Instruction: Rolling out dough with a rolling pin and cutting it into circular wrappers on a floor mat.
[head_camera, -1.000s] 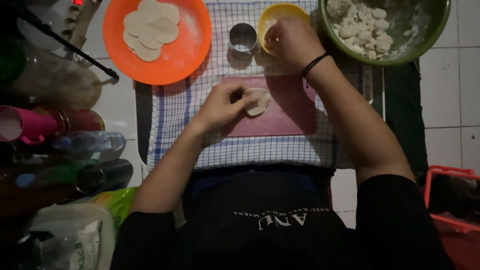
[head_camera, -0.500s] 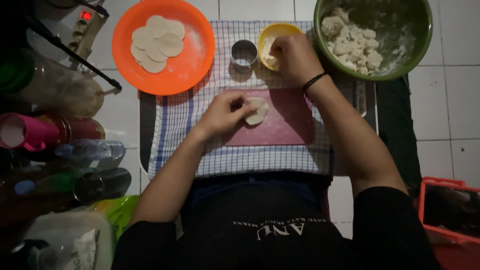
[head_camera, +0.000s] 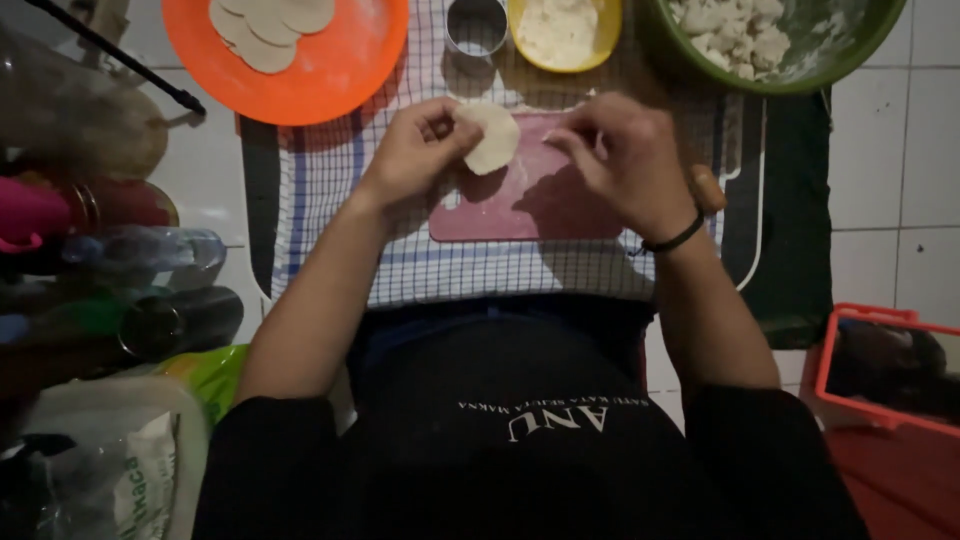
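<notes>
The left hand (head_camera: 420, 150) holds a round, flat dough disc (head_camera: 490, 138) by its left rim, pinched between thumb and fingers, so the disc stands out to the right of the grip, toward the other hand. The disc is lifted a little over the far left corner of the dark red cutting board (head_camera: 530, 200), which lies on a checked cloth (head_camera: 330, 210) on the tiled floor. It is nearly round, so it has no clear long axis; its flat face looks up to the camera. The right hand (head_camera: 625, 160) is just beside the disc, over the far edge of the board, with its fingers curled together; whether they pinch something small I cannot tell, because the fingertips are hidden. The left hand is clearly the nearer one, since it already touches the disc, and the right hand stays apart by a small gap. Beyond the far edge of the board stand a metal ring cutter (head_camera: 476, 25), a yellow bowl (head_camera: 565, 30) with pale filling, a green bowl (head_camera: 770, 40) and an orange plate (head_camera: 290, 55) with more discs.
</notes>
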